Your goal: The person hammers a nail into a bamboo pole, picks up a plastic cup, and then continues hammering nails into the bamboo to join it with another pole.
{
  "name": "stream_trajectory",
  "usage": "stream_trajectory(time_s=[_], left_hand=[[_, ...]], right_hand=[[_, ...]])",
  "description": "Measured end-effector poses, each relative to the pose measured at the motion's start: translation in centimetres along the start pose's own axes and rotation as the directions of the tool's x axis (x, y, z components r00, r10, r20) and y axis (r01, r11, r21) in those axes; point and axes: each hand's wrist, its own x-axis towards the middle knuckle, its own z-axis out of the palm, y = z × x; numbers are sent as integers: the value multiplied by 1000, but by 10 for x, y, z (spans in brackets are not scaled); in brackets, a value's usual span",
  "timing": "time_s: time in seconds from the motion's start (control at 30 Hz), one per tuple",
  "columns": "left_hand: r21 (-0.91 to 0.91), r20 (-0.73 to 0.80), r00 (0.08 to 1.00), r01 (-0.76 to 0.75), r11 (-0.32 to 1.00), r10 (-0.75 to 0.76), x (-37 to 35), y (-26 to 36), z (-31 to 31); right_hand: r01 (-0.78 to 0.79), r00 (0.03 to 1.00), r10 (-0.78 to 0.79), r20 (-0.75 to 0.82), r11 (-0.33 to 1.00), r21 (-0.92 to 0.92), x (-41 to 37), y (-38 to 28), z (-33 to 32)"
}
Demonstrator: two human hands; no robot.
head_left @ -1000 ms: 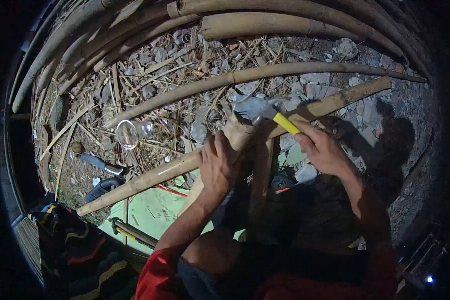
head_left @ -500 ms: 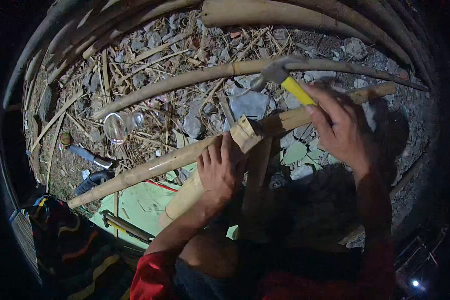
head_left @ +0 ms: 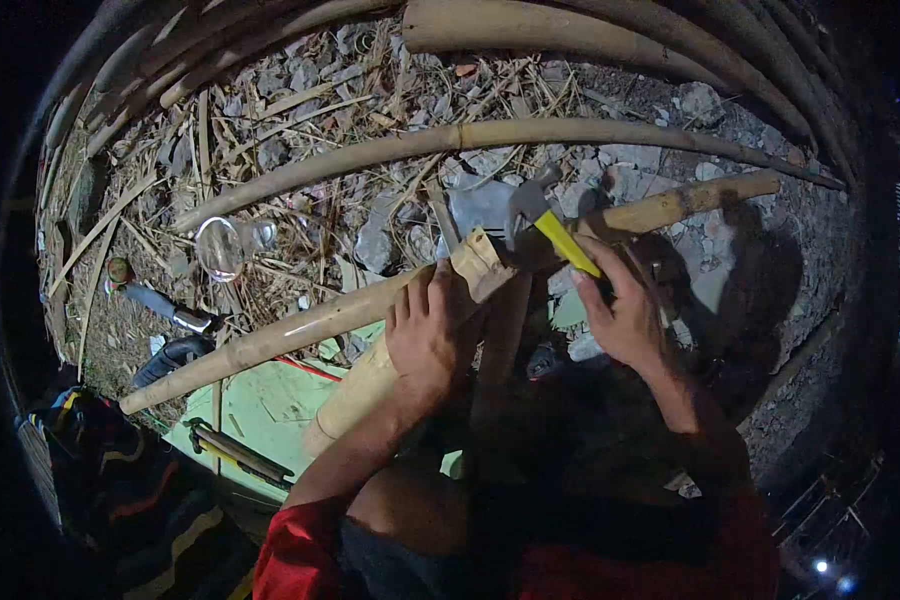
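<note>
In the head view, my right hand (head_left: 622,312) grips the yellow handle of a claw hammer (head_left: 567,246). The hammer's metal head is beside the notched end of a thick bamboo piece (head_left: 355,393). My left hand (head_left: 420,340) is wrapped over that piece near the notch, fingertips by the long bamboo pole (head_left: 270,335). This pole runs slantwise from lower left to upper right and meets the thick piece at the notch. Part of the thick piece is hidden under my left hand and forearm.
Another bamboo pole (head_left: 370,152) lies beyond, across rubble and straw. Thicker bamboo (head_left: 530,32) lines the back. At left are a clear plastic cup (head_left: 218,250) and a knife-like tool (head_left: 155,300). A green sheet (head_left: 255,405) and striped cloth (head_left: 140,490) lie nearer me.
My right hand and the hammer have come down and left, bringing the hammer head closer to the notched end. My left hand keeps its hold; the whole view has shifted slightly.
</note>
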Motion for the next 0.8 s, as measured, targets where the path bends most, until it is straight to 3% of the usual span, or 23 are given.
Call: stream_trajectory(time_s=[0.03, 0.13, 0.17, 0.33, 0.47, 0.5, 0.8], left_hand=[[-5, -22, 1000, -9, 1000, 8, 1, -1, 1], [-3, 55, 998, 28, 1000, -28, 1, 0, -6], [-19, 38, 999, 21, 1000, -20, 1, -1, -4], [-88, -6, 1000, -16, 996, 15, 2, -4, -2], [-40, 24, 1000, -5, 999, 6, 2, -4, -2], [-37, 25, 1000, 2, 999, -1, 1, -5, 1], [61, 59, 994, -90, 994, 87, -2, -6, 0]], right_hand=[[-132, 991, 127, 48, 985, 113, -2, 3, 6], [-108, 994, 102, 46, 982, 156, -6, 22, 24], [-134, 987, 126, 95, 988, 77, -6, 26, 21], [-119, 986, 108, 126, 989, 85, -9, 31, 16], [-136, 954, 127, 270, 991, 15, 11, 22, -13], [-143, 955, 118, 271, 987, 74, 15, 22, -14], [-138, 902, 174, 396, 983, -117, 9, 21, -38]])
